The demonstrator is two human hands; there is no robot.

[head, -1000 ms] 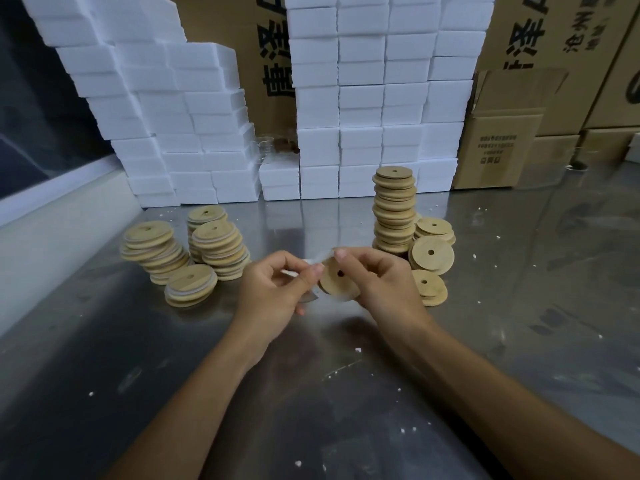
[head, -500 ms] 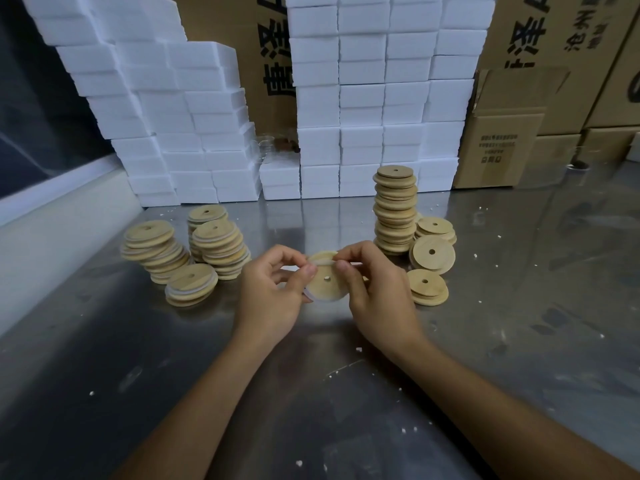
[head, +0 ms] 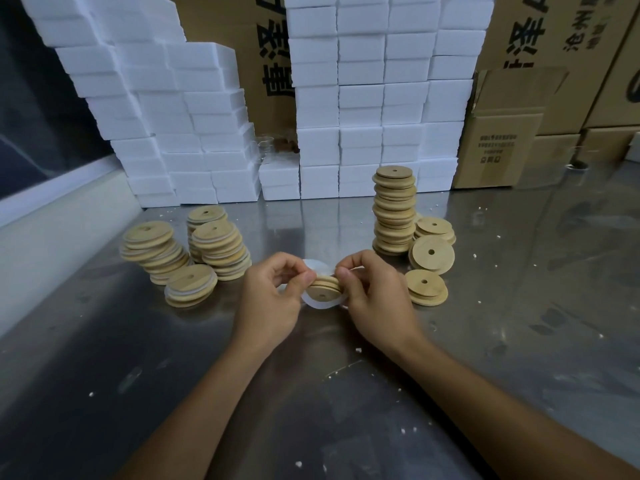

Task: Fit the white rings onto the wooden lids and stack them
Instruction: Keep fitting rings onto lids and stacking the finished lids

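Observation:
Between both hands sits a round wooden lid [head: 323, 289] with a centre hole, a translucent white ring [head: 320, 303] stretched around it. My left hand [head: 273, 296] pinches the ring and lid from the left; my right hand [head: 375, 299] pinches them from the right. Leaning stacks of ringed lids [head: 214, 247] stand to the left. A tall stack of bare lids [head: 394, 209] rises to the right, with loose lids [head: 431, 252] beside it.
White foam blocks [head: 363, 105] are piled along the back of the steel table [head: 346, 393], cardboard boxes [head: 502, 147] behind and to the right. A pale wall ledge [head: 52, 230] borders the left. White crumbs dot the surface.
The lid has tipped from facing me to lying flatter, and the white ring now shows around its lower edge. Both hands have stayed in the same place.

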